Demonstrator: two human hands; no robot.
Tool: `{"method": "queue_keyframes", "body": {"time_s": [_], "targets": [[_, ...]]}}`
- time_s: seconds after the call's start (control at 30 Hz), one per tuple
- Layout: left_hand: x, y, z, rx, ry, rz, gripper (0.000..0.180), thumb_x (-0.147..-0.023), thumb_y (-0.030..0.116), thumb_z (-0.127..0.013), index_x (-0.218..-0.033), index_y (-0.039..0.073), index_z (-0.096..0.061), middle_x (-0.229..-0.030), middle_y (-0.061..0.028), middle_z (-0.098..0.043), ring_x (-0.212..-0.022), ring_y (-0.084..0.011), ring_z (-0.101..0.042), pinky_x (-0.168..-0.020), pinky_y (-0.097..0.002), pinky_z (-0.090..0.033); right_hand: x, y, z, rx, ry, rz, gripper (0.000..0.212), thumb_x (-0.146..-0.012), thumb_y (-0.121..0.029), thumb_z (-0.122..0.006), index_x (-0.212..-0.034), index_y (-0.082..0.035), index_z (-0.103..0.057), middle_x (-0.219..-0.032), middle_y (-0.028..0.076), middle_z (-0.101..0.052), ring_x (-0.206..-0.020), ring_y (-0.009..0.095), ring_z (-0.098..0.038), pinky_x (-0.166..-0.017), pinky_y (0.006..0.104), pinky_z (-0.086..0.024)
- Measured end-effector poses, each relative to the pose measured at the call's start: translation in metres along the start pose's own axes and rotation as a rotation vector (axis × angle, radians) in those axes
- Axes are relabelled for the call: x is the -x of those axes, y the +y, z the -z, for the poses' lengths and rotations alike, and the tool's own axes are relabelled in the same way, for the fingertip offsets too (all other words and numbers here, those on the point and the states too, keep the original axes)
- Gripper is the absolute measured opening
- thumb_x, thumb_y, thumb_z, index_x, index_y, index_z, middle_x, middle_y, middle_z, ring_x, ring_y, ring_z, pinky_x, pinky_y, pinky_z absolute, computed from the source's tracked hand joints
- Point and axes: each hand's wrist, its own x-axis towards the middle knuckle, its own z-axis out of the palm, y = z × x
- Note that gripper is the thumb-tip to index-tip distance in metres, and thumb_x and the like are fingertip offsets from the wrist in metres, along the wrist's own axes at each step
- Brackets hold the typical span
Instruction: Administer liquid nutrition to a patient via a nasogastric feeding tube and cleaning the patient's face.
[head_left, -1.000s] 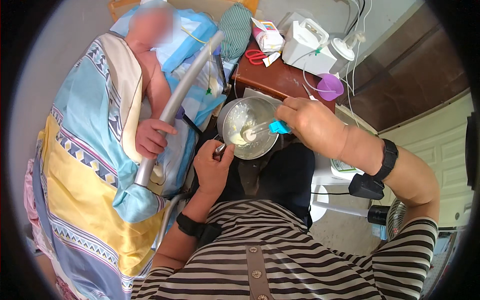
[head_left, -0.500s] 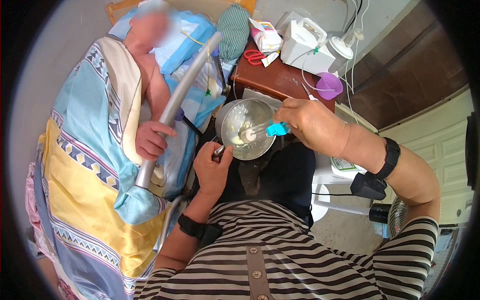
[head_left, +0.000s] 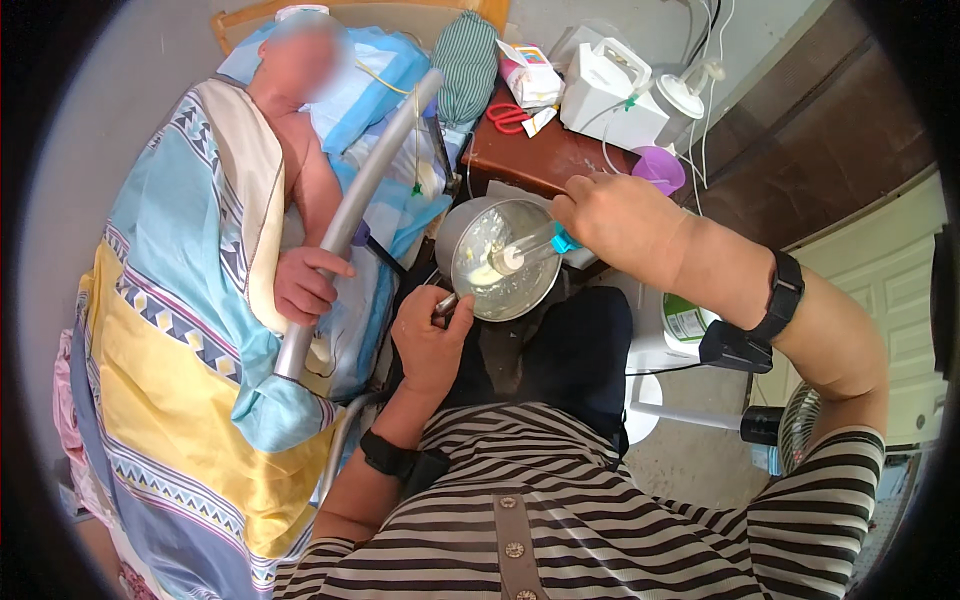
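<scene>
My left hand (head_left: pixel 430 333) is closed round the short handle of a metal pot (head_left: pixel 520 295), which tilts over my lap. Pale, wet food remains (head_left: pixel 487 274) lie on the pot's inner wall and bottom. From the right, my right hand (head_left: pixel 625 222) reaches over the rim, its fingers closed on the upper end of a large clear syringe (head_left: pixel 535 247) with a blue part near the grip. The syringe's lower end points down into the pot, at the pale food. My palm hides the top of the syringe.
To the left, a person lies in bed under a patterned blanket (head_left: pixel 150 330), one hand on a grey bed rail (head_left: pixel 365 190). A red-brown cabinet (head_left: pixel 525 160) holds red scissors (head_left: pixel 507 119), tissues (head_left: pixel 530 75), a white machine (head_left: pixel 612 95) and a purple cup (head_left: pixel 658 170).
My right hand has moved slightly up and left, and more of the syringe's clear barrel shows. The pot has shifted a little to the right.
</scene>
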Motion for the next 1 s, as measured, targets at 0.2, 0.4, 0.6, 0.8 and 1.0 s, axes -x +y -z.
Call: {"method": "queue_keyframes", "body": {"time_s": [0.2, 0.4, 0.6, 0.8, 1.0], "targets": [[0.001, -0.003, 0.001, -0.024, -0.002, -0.039, 0.027, -0.075, 0.013, -0.075, -0.069, 0.003, -0.051, -0.065, -0.0078, -0.047, -0.057, -0.023, -0.045, -0.053, -0.0347, -0.036, -0.005, 0.002, -0.009, 0.008, -0.168, -0.052, 0.019, -0.075, -0.006, -0.061, -0.093, -0.003, -0.059, -0.085, 0.013, -0.062, -0.076, 0.028, -0.066, -0.062, 0.0376, -0.054], [-0.001, -0.007, 0.004, -0.033, 0.019, -0.063, 0.027, -0.075, 0.012, -0.075, -0.069, 0.003, -0.05, -0.065, -0.0077, -0.046, -0.057, -0.0225, -0.044, -0.052, -0.0344, -0.035, 0.0, 0.006, 0.004, 0.021, -0.092, 0.022, 0.02, -0.075, -0.005, -0.061, -0.095, -0.004, -0.059, -0.085, 0.011, -0.062, -0.075, 0.028, -0.066, -0.061, 0.0365, -0.054], [0.0, -0.002, 0.004, -0.012, 0.005, -0.048, 0.026, -0.077, 0.012, -0.074, -0.071, 0.002, -0.051, -0.064, -0.0066, -0.045, -0.056, -0.0186, -0.042, -0.051, -0.0319, -0.035, 0.001, 0.002, 0.001, -0.023, -0.127, 0.002, 0.022, -0.076, -0.007, -0.061, -0.098, -0.005, -0.059, -0.087, 0.011, -0.06, -0.076, 0.028, -0.066, -0.062, 0.0366, -0.054], [0.002, -0.006, 0.003, 0.021, 0.018, -0.011, 0.027, -0.075, 0.012, -0.075, -0.07, 0.003, -0.05, -0.065, -0.0069, -0.045, -0.056, -0.0201, -0.043, -0.051, -0.0324, -0.035, 0.005, 0.009, -0.005, -0.104, -0.069, 0.046, 0.023, -0.078, -0.011, -0.063, -0.1, -0.006, -0.06, -0.087, 0.01, -0.06, -0.075, 0.029, -0.065, -0.061, 0.038, -0.053], [0.002, -0.004, 0.002, 0.002, 0.021, -0.071, 0.027, -0.075, 0.01, -0.075, -0.07, 0.002, -0.05, -0.065, -0.0067, -0.045, -0.057, -0.0202, -0.043, -0.052, -0.0326, -0.035, 0.007, 0.01, -0.003, -0.058, -0.097, 0.017, 0.017, -0.078, -0.015, -0.066, -0.092, -0.007, -0.061, -0.083, 0.008, -0.06, -0.073, 0.028, -0.065, -0.06, 0.0387, -0.052]]}}
